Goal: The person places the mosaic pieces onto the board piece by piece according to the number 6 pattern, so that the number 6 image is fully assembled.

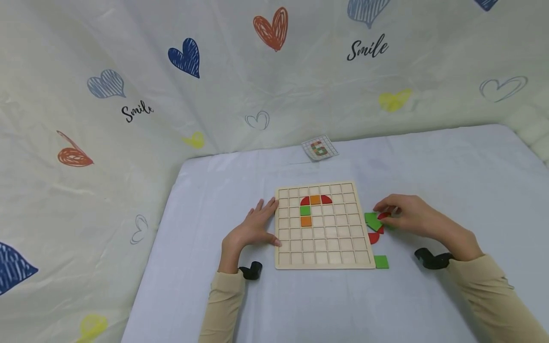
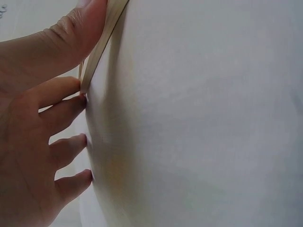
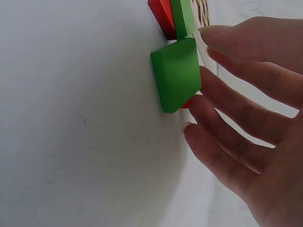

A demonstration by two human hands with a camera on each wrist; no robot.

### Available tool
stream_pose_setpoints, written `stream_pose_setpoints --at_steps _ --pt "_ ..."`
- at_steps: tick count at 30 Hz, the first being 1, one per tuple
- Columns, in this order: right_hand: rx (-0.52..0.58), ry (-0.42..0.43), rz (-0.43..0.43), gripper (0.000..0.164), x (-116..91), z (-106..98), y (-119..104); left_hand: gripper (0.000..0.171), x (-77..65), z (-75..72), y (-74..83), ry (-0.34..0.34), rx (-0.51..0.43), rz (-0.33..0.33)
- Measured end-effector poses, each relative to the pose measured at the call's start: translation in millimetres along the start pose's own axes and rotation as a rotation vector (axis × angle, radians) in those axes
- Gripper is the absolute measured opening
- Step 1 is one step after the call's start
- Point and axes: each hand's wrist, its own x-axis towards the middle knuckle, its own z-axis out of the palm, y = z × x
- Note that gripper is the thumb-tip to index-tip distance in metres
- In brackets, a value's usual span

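In right grip (image 1: 410,215), apparently, red piece (image 1: 383,216).

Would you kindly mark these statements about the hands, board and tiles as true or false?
1. The left hand touches the board's left edge. True.
2. The small patterned card lies on the board. False: the card lies beyond it, near the table's far edge.
3. Five coloured tiles sit on the board. True.
4. The right hand is left of the board. False: the right hand is at the loose tiles on the right.
5. A green square tile lies by the board's near right corner. True.
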Motion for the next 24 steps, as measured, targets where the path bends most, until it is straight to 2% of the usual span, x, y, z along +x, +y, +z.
stream_pose_setpoints --at_steps 6,17,24 --pt "-0.008 0.027 -0.007 0.023 -1.1 0.8 3.6 0.117 -0.9 -2.1 2.3 0.002 -0.005 0.008" --pt "-0.055 -0.008 0.016 0.022 3.0 3.4 4.6 0.118 -0.8 -1.8 1.8 -0.005 -0.001 0.004" --pt "-0.064 -0.009 -0.002 0.023 3.9 3.5 5.2 0.118 -0.7 -1.1 0.7 -0.002 0.0 0.001"
